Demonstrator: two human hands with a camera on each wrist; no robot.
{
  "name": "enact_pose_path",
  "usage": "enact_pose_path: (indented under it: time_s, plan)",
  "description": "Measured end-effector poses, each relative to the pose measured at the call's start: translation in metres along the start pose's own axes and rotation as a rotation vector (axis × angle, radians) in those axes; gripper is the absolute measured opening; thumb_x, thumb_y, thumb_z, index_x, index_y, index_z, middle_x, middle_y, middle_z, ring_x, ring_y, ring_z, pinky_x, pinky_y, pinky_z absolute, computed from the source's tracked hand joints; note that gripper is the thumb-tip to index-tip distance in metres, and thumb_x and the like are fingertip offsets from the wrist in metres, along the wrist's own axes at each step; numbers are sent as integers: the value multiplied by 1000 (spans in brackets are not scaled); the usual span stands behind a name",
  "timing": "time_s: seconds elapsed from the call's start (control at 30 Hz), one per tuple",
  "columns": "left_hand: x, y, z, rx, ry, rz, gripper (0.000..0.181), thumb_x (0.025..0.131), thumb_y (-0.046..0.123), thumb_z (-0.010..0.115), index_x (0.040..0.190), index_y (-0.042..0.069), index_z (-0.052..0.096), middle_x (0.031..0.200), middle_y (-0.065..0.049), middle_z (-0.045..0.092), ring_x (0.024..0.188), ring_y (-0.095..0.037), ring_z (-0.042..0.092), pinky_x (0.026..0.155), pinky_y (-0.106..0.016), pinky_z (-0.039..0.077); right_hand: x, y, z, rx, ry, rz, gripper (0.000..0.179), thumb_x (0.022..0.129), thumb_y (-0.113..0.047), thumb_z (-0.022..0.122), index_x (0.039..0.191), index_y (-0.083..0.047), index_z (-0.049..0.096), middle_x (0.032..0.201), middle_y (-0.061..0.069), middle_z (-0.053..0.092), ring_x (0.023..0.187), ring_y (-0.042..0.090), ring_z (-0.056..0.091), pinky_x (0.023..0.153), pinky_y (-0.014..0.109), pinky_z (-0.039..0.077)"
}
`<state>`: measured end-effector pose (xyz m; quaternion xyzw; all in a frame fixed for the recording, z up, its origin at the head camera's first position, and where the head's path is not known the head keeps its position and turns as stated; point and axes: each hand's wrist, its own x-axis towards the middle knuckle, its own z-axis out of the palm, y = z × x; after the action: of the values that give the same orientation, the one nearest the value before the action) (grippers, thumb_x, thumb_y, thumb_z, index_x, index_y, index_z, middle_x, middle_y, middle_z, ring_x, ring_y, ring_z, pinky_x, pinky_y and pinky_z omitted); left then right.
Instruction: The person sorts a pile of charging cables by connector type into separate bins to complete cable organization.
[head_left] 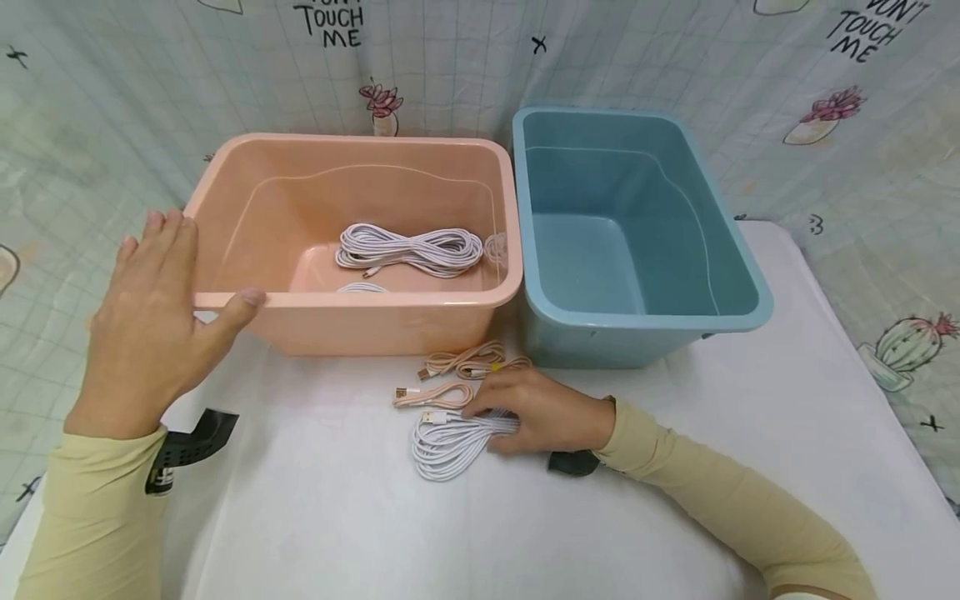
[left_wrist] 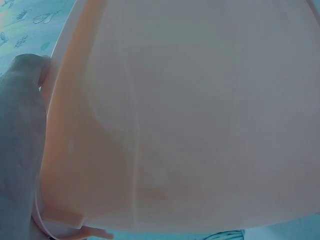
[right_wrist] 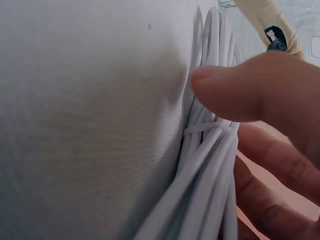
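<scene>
My right hand [head_left: 543, 408] has its thumb and fingers around a coiled white USB cable [head_left: 446, 454] on the table. In the right wrist view, the thumb lies on one side of the tied white bundle [right_wrist: 207, 155] and the fingers on the other. At the left, my left hand [head_left: 146, 342] rests on the front left corner of the pink bin [head_left: 367, 327], fingers straight along the side and thumb on the front rim. Inside that bin lies another white cable bundle [head_left: 408, 250]; a further white coil [head_left: 362, 287] is mostly hidden behind the front wall.
A blue bin [head_left: 637, 342] stands right beside the pink one. Between the bins and my right hand lie beige USB cables, one small loop [head_left: 442, 395] and a bundle [head_left: 468, 362] behind it. Patterned cloth [head_left: 450, 67] hangs behind the white-covered table [head_left: 337, 517].
</scene>
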<state>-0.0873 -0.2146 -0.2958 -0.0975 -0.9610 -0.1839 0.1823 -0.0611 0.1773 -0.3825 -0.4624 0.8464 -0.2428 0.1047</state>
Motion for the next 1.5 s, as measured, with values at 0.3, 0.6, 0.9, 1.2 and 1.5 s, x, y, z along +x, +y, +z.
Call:
enact_pose_path:
  time_s: [0.3, 0.6, 0.9, 1.2, 1.5]
  plan:
    - [-2, -1, 0, 8, 11, -6, 88, 89, 53, 58, 154, 4, 24, 159, -21, 29, 152, -38, 20, 129, -50, 8, -2, -4, 2, -115, -1, -42, 43, 79, -21, 76, 121, -17, 68, 111, -5, 67, 104, 7, 62, 89, 22, 53]
    - [-1, -1, 2, 13, -2, -5, 90, 90, 54, 58, 155, 3, 22, 161, -18, 24, 152, -38, 18, 129, -50, 7, -5, -6, 1, -125, 10, -19, 42, 78, -20, 77, 119, -14, 70, 106, -3, 67, 98, 7, 62, 85, 21, 54]
    - [-1, -1, 2, 5, -2, -11, 90, 90, 54, 58, 154, 1, 23, 161, -20, 25, 152, -39, 17, 128, -50, 6, -4, -7, 2, -106, -20, 29, 41, 78, -21, 77, 118, -18, 70, 109, -6, 65, 98, 5, 60, 85, 20, 53]
    - [0, -1, 1, 16, -3, -10, 90, 90, 54, 57, 154, 1, 23, 160, -20, 25, 152, -38, 17, 129, -50, 6, -4, -10, 0, -61, -46, 72, 42, 77, -20, 79, 118, -18, 70, 107, -6, 66, 99, 7, 61, 85, 21, 53]
    - [0, 0, 1, 7, -1, -9, 89, 90, 52, 58, 153, 0, 25, 160, -21, 27, 152, -39, 18, 128, -51, 7, -4, -11, -1, -92, -77, 120, 39, 79, -21, 77, 117, -19, 71, 107, -6, 65, 96, 6, 59, 84, 22, 53]
